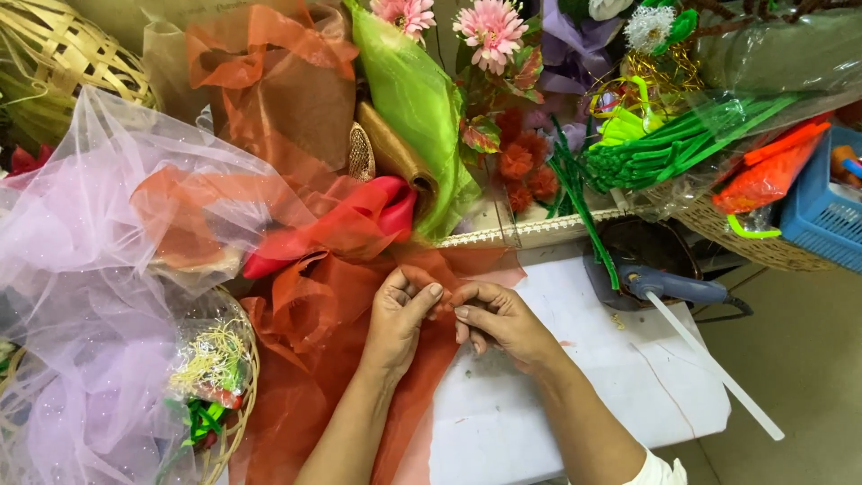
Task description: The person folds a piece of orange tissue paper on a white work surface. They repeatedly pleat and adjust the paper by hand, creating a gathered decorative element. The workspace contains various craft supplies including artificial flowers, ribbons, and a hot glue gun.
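Note:
My left hand (pixel 400 314) and my right hand (pixel 498 321) meet over a sheet of sheer orange fabric (pixel 314 359) that drapes across the white board (pixel 557 404). Both hands pinch the same gathered fold of that orange fabric between thumbs and fingertips, nearly touching each other. A red fabric piece (pixel 359 220) lies just beyond the hands. The fabric's lower part hangs off the board's front left.
Pale lilac netting (pixel 90 269) covers a woven basket (pixel 235 422) at left. Green fabric (pixel 413 108), pink flowers (pixel 492 31) and green stems (pixel 664 148) crowd the back. A glue gun (pixel 669 287) with a long glue stick (pixel 718 370) lies at right; a blue crate (pixel 822 207) stands far right.

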